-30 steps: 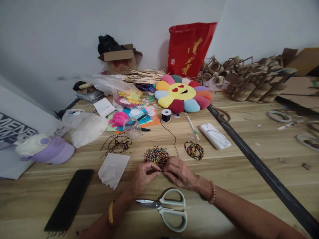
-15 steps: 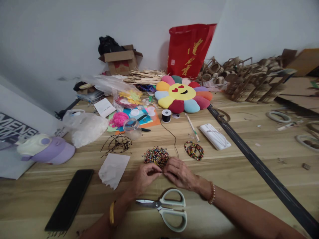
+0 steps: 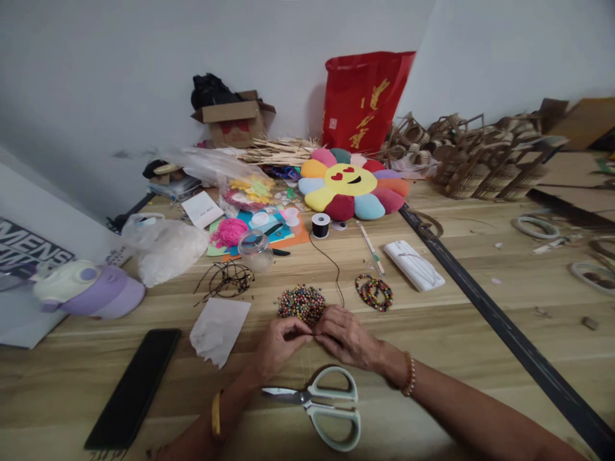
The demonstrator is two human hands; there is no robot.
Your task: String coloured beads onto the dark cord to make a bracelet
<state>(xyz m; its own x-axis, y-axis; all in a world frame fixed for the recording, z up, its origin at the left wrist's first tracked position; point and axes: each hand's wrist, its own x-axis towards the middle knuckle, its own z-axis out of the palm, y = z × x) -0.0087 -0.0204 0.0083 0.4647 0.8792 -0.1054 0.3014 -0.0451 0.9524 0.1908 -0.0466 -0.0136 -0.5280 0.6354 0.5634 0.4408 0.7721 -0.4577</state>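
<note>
My left hand (image 3: 281, 346) pinches a thin dark cord between thumb and forefinger. Close beside it, my right hand (image 3: 346, 336) is closed on the same cord, its fingertips almost touching the left ones. From the spool of black cord (image 3: 321, 226) a strand (image 3: 337, 272) runs down behind my right hand. A heap of small multicoloured beads (image 3: 300, 303) lies just beyond my fingers. Right of it rest beaded bracelets (image 3: 373, 292). Scissors with pale handles (image 3: 307, 397) lie below my hands, blades to the left. Whether a bead sits between my fingertips is too small to tell.
At left lie a black phone (image 3: 134, 387), torn white paper (image 3: 220, 330), dark cord pieces (image 3: 225, 278) and a purple cap (image 3: 91, 288). A clear jar (image 3: 255, 248) and pink yarn (image 3: 229, 232) stand farther back. A flower cushion (image 3: 353, 184) and white power strip (image 3: 414, 264) lie beyond, right.
Both hands stay nearly in place, fingertips together on the cord, with only slight finger movement. The whole view has shifted slightly, so things sit a little lower.
</note>
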